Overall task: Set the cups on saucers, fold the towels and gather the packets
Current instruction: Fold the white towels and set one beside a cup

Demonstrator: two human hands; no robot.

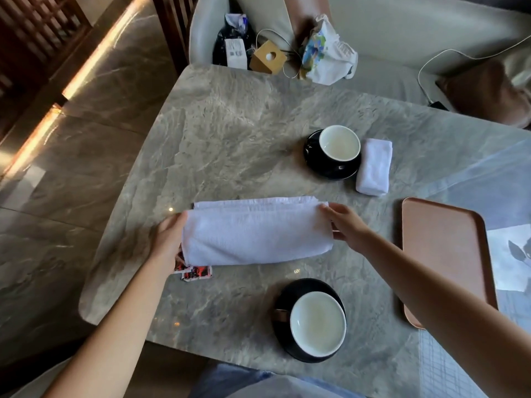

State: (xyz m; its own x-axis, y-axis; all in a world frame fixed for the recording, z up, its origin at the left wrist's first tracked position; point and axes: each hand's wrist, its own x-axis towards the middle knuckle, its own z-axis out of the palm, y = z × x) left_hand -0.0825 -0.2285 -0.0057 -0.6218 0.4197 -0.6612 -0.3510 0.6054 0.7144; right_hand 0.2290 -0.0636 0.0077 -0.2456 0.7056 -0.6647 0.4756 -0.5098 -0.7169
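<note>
Your left hand [169, 239] and right hand [343, 222] each grip an end of the white towel [255, 232], folded lengthwise on the marble table [230, 133] and lying over the red packets [195, 272].

Both hands, left [169, 239] and right [343, 222], gripping white towel [255, 234] ends.

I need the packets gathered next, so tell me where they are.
In the head view, the packets lie left of centre on the table, partly under the near-left corner of the towel, by the left hand.
</note>
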